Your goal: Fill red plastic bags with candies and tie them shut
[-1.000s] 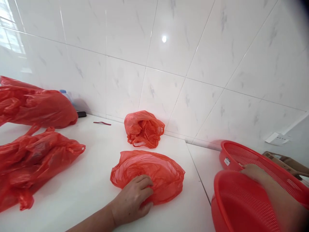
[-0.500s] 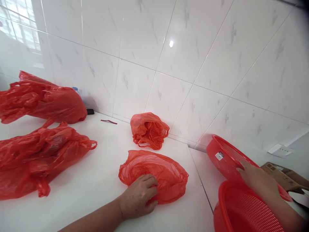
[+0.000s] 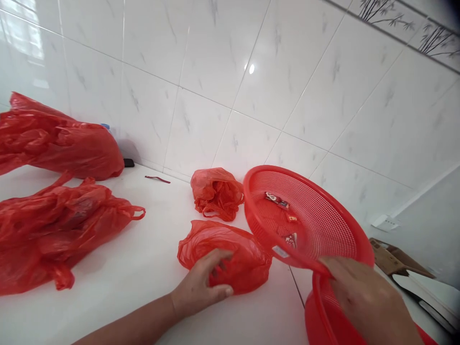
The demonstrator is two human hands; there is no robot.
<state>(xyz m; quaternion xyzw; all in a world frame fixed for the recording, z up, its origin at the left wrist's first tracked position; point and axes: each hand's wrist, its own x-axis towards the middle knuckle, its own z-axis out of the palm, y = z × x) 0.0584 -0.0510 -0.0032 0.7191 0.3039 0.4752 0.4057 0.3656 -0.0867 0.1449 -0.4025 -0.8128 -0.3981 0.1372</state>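
Observation:
My right hand (image 3: 366, 292) grips the near rim of a red plastic basket (image 3: 330, 225), its fingers closed over the edge. The basket is raised and tilted, with several small wrapped packets (image 3: 292, 218) inside on its mesh floor. My left hand (image 3: 206, 282) is at the near side of an opened red plastic bag (image 3: 247, 249) lying on the white table; its thumb and fingers are apart. Below the raised basket, partly hidden by my right hand, is a second red basket (image 3: 319, 316). Behind the opened bag sits a crumpled red bag (image 3: 217, 194).
Two full red bags, a near one (image 3: 64, 235) and a far one (image 3: 72, 148), lie at the left. A dark red strip (image 3: 157, 179) and a black object (image 3: 128, 163) rest near the tiled wall (image 3: 201, 129). Cardboard (image 3: 395, 258) is at the right.
The right hand has lifted the upper basket and brought it left towards the opened bag, so its packets now show. My left hand's fingers have spread from a more curled shape.

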